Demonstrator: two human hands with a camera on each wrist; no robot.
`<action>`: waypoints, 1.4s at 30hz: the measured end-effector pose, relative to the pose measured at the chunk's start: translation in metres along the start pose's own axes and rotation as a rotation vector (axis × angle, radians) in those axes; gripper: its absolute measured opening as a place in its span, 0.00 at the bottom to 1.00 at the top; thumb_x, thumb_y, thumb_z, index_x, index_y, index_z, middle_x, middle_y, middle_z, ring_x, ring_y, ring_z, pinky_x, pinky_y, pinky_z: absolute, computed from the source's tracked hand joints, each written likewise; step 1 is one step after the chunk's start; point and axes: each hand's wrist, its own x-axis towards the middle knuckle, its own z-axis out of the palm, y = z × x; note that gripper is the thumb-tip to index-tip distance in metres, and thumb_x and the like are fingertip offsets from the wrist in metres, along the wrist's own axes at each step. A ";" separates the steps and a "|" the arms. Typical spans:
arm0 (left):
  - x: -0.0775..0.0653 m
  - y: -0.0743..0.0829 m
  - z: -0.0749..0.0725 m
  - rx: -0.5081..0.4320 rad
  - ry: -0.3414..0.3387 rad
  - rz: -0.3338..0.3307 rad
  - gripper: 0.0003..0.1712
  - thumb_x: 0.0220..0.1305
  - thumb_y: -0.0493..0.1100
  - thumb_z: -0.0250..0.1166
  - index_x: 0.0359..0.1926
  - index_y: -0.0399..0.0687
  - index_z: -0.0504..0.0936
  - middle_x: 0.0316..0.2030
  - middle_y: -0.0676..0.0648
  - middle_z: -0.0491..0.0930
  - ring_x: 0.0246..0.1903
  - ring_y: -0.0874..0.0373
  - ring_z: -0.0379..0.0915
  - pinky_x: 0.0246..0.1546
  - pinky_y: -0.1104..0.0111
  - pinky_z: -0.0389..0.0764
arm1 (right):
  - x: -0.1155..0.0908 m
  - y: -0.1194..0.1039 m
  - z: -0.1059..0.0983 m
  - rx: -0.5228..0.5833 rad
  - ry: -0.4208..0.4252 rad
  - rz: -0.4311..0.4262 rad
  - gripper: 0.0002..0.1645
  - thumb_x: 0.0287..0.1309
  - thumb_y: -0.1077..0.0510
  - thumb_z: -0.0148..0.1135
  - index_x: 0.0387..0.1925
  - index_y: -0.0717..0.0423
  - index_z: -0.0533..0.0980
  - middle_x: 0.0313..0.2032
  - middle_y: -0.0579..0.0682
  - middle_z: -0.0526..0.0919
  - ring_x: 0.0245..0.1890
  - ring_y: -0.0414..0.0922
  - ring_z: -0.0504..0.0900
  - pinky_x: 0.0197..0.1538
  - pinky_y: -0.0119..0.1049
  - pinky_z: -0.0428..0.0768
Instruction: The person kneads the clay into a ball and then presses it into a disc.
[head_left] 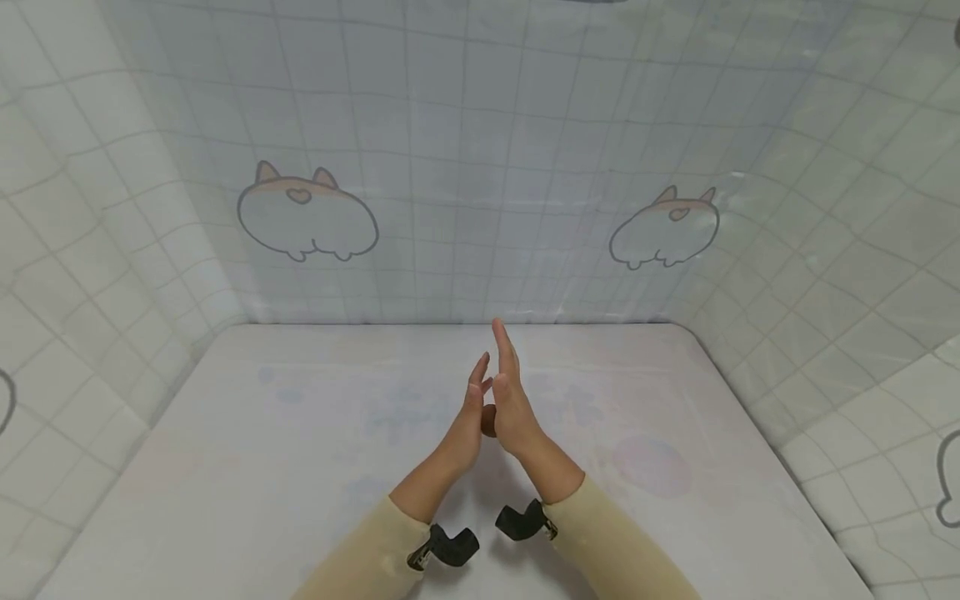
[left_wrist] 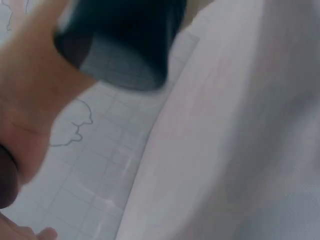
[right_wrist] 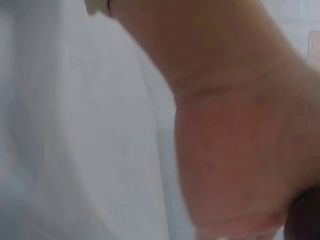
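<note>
Both hands meet in the middle of the head view, palms facing each other and fingers pointing up and away. Between the two palms sits a small dark brown ball (head_left: 489,421), partly covered by the hands. My left hand (head_left: 461,435) lies along its left side with the fingers extended. On the other side is my right hand (head_left: 516,415), its fingers straight as well and reaching higher. Each wrist view catches only a rounded edge of the brown ball (left_wrist: 7,179) beside a palm.
A white table (head_left: 247,467) with faint pastel prints spreads below the hands. Grid-patterned curtains (head_left: 480,167) with corgi drawings enclose it at the back and both sides. Black wrist cameras (head_left: 453,546) stick out from the cream sleeves (head_left: 375,550).
</note>
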 end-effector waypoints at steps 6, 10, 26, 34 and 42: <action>0.000 0.005 -0.002 -0.089 -0.003 0.124 0.51 0.67 0.78 0.18 0.80 0.55 0.32 0.79 0.47 0.30 0.76 0.40 0.38 0.69 0.35 0.40 | 0.000 0.012 0.000 -0.005 -0.028 0.097 0.57 0.61 0.16 0.20 0.80 0.43 0.34 0.79 0.47 0.35 0.76 0.53 0.44 0.68 0.70 0.48; 0.000 0.007 -0.004 -0.155 -0.005 0.196 0.50 0.69 0.76 0.18 0.80 0.51 0.30 0.79 0.47 0.27 0.77 0.39 0.32 0.70 0.37 0.35 | 0.000 0.020 0.002 -0.038 -0.063 0.106 0.56 0.62 0.17 0.20 0.80 0.42 0.34 0.79 0.46 0.34 0.78 0.50 0.36 0.69 0.69 0.46; 0.008 0.020 -0.011 -0.140 0.131 0.228 0.51 0.66 0.80 0.24 0.81 0.59 0.34 0.79 0.46 0.37 0.77 0.47 0.30 0.67 0.33 0.33 | -0.015 0.034 0.012 -0.143 -0.112 -0.077 0.53 0.68 0.23 0.16 0.80 0.54 0.34 0.79 0.58 0.36 0.78 0.56 0.36 0.68 0.72 0.46; 0.016 0.008 -0.013 -0.058 0.170 0.145 0.52 0.64 0.82 0.22 0.81 0.61 0.34 0.79 0.44 0.38 0.77 0.46 0.35 0.65 0.31 0.45 | -0.022 0.023 0.018 -0.039 -0.128 -0.151 0.54 0.68 0.23 0.17 0.79 0.55 0.32 0.79 0.55 0.34 0.78 0.54 0.35 0.68 0.71 0.44; 0.015 -0.002 -0.012 0.006 0.084 0.044 0.50 0.66 0.79 0.19 0.81 0.60 0.34 0.79 0.47 0.30 0.76 0.38 0.34 0.66 0.32 0.46 | -0.023 0.009 0.017 -0.034 -0.066 -0.148 0.56 0.68 0.24 0.15 0.78 0.61 0.33 0.78 0.61 0.36 0.78 0.54 0.36 0.68 0.71 0.43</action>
